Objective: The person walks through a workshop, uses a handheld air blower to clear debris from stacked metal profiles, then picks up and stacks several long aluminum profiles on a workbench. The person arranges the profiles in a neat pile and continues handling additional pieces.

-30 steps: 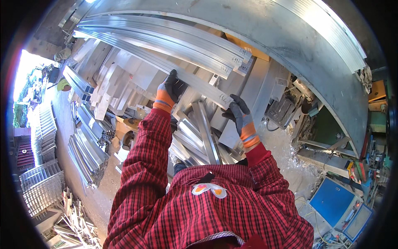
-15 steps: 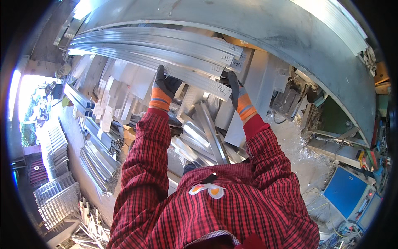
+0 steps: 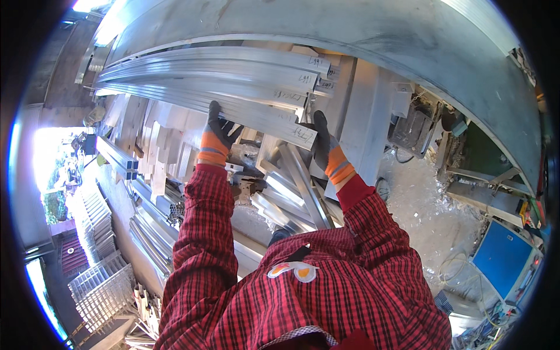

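Long silvery aluminium profiles (image 3: 233,76) lie side by side across the upper middle, with handwritten marks near their right ends. The nearest aluminium profile (image 3: 262,116) is between my two gloved hands. My left hand (image 3: 217,137), in an orange and black glove, grips its near edge, with one finger over the top and the others low against the side. At its right end, my right hand (image 3: 326,147) is closed around the corner, the fingers partly behind the metal. Beneath this profile, shorter metal offcuts (image 3: 303,184) lie in a jumbled heap.
A broad grey metal sheet or beam (image 3: 373,29) curves along the far side. Bundled profiles (image 3: 154,227) lie to the left, near a white slatted stack (image 3: 102,286). At right are a dusty metal machine part (image 3: 411,131) and a blue panel (image 3: 501,256) with loose cables.
The whole view has shifted slightly. Both hands and the nearest profile's end sit a little further left and lower. The left hand's fingers are spread slightly more.
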Demonstrator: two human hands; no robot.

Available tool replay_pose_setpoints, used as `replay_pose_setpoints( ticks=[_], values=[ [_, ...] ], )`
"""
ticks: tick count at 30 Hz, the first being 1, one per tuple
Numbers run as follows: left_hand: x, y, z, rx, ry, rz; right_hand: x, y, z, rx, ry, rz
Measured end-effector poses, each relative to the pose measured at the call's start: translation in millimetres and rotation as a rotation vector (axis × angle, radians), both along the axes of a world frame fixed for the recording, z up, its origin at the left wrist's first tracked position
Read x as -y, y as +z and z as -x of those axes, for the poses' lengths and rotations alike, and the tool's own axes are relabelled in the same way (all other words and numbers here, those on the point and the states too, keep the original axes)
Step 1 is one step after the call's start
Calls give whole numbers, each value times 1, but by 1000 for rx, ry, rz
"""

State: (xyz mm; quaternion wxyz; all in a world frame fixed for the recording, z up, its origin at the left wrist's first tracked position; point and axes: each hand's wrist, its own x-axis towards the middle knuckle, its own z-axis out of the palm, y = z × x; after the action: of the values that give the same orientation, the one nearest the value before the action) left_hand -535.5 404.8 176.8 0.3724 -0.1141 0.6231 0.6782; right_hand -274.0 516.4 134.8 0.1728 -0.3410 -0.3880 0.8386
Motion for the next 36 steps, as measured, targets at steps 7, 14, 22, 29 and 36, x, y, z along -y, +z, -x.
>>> replay_pose_setpoints(
  ticks=[7, 14, 22, 29, 36],
  values=[
    [14, -31, 17, 229, 16, -357, 1, -15, 3, -64, 9, 1],
    [14, -23, 11, 189, 26, -330, -23, -51, 30, -105, -238, 50],
    [15, -12, 10, 177, 54, -302, -18, -58, 33, -210, -212, 18],
    [21, -8, 11, 223, 28, -335, -6, -44, 22, -234, -161, 29],
    [20, -7, 9, 206, 16, -336, 2, -38, 19, -318, -143, 90]
  ],
)
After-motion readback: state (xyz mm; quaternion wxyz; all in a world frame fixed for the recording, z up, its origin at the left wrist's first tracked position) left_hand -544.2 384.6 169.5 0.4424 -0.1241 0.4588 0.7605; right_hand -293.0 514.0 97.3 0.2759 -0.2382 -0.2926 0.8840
